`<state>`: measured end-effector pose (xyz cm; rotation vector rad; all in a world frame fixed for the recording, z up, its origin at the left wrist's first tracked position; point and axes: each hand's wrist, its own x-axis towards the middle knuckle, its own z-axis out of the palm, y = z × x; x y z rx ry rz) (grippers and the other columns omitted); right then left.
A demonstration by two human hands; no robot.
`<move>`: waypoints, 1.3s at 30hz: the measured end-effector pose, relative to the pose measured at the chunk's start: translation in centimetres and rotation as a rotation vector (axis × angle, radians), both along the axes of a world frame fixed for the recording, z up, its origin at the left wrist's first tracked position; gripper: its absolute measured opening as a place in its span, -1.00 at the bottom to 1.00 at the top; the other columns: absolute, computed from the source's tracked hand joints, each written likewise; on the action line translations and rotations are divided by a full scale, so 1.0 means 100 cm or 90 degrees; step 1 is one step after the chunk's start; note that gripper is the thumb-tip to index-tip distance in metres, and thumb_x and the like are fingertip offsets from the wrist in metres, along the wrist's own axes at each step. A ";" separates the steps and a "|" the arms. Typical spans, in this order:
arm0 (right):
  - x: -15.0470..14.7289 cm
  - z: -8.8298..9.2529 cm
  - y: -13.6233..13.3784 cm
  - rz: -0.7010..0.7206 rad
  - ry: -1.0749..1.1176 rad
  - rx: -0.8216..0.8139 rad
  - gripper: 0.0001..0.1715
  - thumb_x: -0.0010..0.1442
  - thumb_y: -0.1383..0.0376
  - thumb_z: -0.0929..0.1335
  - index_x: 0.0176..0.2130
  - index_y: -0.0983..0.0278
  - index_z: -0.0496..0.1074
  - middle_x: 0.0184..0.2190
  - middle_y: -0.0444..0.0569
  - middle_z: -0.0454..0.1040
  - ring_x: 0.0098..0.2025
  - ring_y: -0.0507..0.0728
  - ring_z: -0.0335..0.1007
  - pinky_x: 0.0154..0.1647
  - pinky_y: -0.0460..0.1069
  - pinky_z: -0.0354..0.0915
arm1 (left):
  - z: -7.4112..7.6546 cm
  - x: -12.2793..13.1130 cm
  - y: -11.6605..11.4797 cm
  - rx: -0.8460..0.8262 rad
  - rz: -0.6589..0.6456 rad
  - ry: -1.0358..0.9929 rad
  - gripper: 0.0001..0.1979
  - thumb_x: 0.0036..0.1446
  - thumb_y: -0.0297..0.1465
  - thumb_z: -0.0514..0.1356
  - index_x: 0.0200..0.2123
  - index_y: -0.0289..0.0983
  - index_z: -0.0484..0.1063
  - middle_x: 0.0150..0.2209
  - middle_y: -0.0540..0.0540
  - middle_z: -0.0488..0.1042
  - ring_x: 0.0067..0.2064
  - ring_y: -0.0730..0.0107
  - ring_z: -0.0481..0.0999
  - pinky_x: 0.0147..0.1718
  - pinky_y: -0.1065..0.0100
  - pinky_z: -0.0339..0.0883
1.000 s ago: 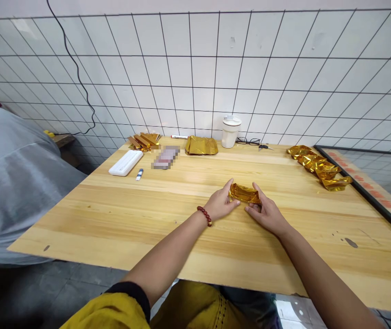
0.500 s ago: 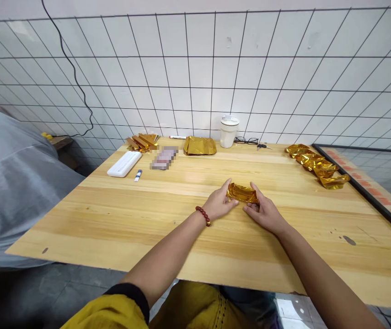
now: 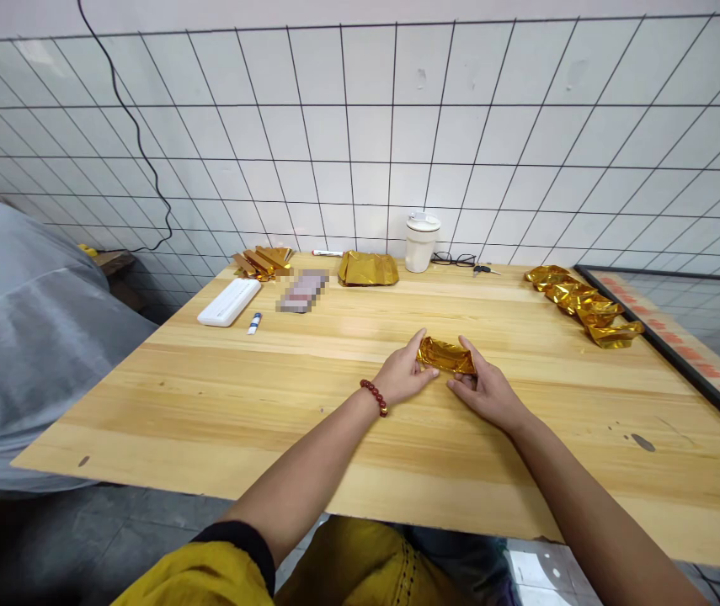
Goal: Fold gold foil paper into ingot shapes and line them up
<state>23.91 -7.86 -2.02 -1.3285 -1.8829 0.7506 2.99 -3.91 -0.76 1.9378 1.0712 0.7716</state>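
A folded piece of gold foil paper (image 3: 446,355) sits on the wooden table (image 3: 271,404), held at both ends. My left hand (image 3: 405,373), with a red bead bracelet at the wrist, pinches its left end. My right hand (image 3: 487,389) pinches its right end, thumb and fingers closed on the foil. A row of several finished gold foil pieces (image 3: 584,305) lies at the far right. A stack of flat gold sheets (image 3: 369,268) and a pile of folded gold strips (image 3: 264,259) lie at the back.
At the back stand a white cup (image 3: 422,241), glasses (image 3: 454,259), keys (image 3: 484,269) and a red marker (image 3: 328,252). A white case (image 3: 229,300), a small glue tube (image 3: 254,322) and a blurred phone (image 3: 302,290) lie left. A framed panel (image 3: 681,337) borders the right.
The view shifted slightly between the earliest frame and now. My hands keep hold of the gold foil piece in nearly the same spot.
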 end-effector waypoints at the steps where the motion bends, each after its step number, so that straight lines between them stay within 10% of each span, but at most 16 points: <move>1: 0.000 0.000 0.000 0.002 0.002 -0.004 -0.05 0.23 0.12 0.34 0.41 0.32 -0.12 -0.29 0.00 0.50 -0.42 0.13 0.39 -0.31 0.07 0.43 | 0.000 0.000 0.000 0.000 0.001 -0.001 -0.15 0.13 -0.34 0.26 0.40 -0.36 -0.06 -0.53 0.10 0.33 -0.53 0.45 0.32 -0.51 0.44 0.15; 39: -0.003 0.005 -0.002 0.001 0.016 -0.013 0.00 0.19 0.11 0.37 0.42 0.31 -0.10 -0.39 -0.10 0.41 -0.51 0.08 0.25 -0.41 0.04 0.35 | -0.004 0.000 0.001 -0.036 -0.003 -0.046 -0.10 0.09 -0.34 0.32 0.40 -0.32 -0.05 -0.52 0.09 0.36 -0.54 0.47 0.32 -0.51 0.46 0.17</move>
